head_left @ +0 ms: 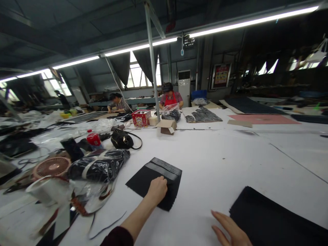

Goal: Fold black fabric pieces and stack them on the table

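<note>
Two hands are showing over the white table (217,153), and two lots of black cloth are lying within their reach. The left hand (156,189) is resting knuckles-up on the small stack of black fabric pieces (156,181), its fingers curled down onto the top sheet; whether they are pinching an edge I cannot tell. That stack is sitting a little left of the middle of the table, its layered edges fanning out along the far and right sides. The right hand (229,230) is lying flat and spread on the bare white surface, its fingertips pointing left, just beside the near-left corner of the larger pile of black fabric (276,218), which is running off the bottom right of the view. Between the two black lots a broad strip of bare table is lying open, and more open room is stretching away beyond them toward the far end. The left side is crowding in: one pink fan (51,167), one plastic-wrapped dark bundle (99,165), one red-capped bottle (93,139) and one black handbag (122,139) are sitting close together there. Farther off, one cardboard box (167,126) and one red printed box (140,118) are standing near a grey pole (153,68), and two people (170,97) are sitting at the far edge.
</note>
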